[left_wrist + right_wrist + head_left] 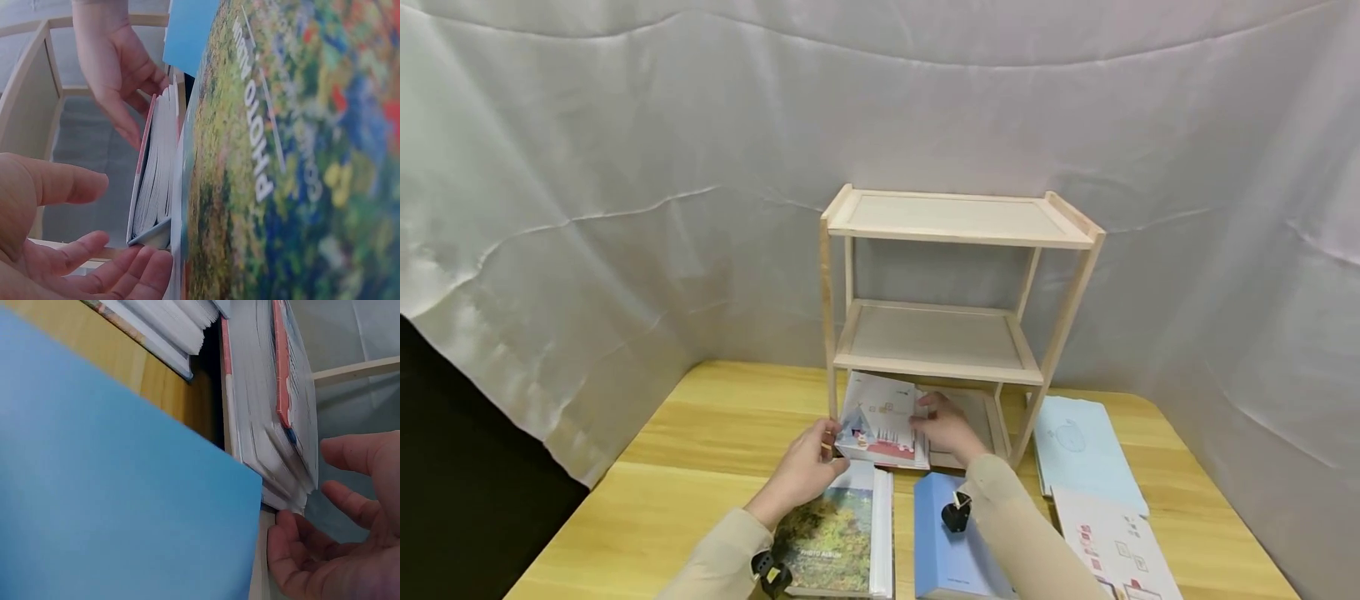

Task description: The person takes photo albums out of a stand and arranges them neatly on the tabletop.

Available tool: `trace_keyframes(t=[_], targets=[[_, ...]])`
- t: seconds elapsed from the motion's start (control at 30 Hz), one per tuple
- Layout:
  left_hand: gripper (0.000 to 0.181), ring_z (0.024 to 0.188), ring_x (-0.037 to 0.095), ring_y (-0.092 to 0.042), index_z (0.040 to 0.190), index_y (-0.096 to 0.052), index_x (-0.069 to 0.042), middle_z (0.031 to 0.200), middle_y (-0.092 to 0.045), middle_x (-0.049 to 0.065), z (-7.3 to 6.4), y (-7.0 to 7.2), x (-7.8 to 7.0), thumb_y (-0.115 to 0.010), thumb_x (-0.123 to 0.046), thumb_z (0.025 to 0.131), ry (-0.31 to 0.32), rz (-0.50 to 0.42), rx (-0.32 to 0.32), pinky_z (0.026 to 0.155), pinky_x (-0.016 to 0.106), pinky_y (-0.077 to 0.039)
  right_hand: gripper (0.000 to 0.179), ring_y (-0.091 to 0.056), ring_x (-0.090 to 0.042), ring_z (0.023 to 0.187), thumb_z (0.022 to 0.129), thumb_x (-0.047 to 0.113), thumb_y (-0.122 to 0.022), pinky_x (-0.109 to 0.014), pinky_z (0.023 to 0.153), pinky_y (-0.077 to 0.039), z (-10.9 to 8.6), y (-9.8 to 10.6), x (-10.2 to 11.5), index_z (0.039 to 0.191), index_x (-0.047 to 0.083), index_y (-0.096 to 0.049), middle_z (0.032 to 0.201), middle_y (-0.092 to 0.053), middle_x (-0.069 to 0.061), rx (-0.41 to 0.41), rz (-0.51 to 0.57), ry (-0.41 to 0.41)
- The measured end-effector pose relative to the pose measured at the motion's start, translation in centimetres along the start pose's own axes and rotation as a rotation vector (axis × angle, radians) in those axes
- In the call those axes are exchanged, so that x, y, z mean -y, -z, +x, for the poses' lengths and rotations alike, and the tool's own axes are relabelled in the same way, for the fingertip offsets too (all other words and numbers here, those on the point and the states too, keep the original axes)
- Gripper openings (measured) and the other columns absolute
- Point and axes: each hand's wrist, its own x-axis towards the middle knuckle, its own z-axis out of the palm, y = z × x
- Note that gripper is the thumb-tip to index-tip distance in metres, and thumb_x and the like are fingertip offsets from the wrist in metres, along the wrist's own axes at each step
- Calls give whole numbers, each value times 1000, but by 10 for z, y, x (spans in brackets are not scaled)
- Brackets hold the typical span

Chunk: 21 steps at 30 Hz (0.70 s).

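A white photo album (pixel 880 421) with a pink and blue illustrated cover lies on the bottom shelf board (pixel 973 417), its front end at the shelf's front edge. My left hand (pixel 805 467) is at its left side; in the left wrist view the fingertips (pixel 153 269) touch the spine end from below, thumb apart from it. At the right side is my right hand (pixel 947 425), its lower fingers (pixel 284 550) right at the corner of the pages, thumb and forefinger spread beside the cover. The page edges (pixel 253 394) face the right hand.
A wooden three-tier shelf (pixel 947 367) stands at the back of the table. In front lie a landscape-covered photo album (pixel 835 542) and a blue album (pixel 936 533). To the right are a light blue album (pixel 1078 450) and a white one (pixel 1120 550). Grey cloth (pixel 700 125) hangs behind.
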Motion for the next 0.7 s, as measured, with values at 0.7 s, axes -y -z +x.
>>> trace_keyframes(t=[0.7], targets=[[57, 89, 20, -59, 141, -48, 5, 114, -63, 20, 3, -7, -8, -69, -6, 89, -10, -33, 27, 69, 30, -51, 67, -54, -33, 118, 84, 20, -80, -50, 102, -49, -4, 7, -6, 137, 1, -44, 136, -51, -19, -2, 328, -119]])
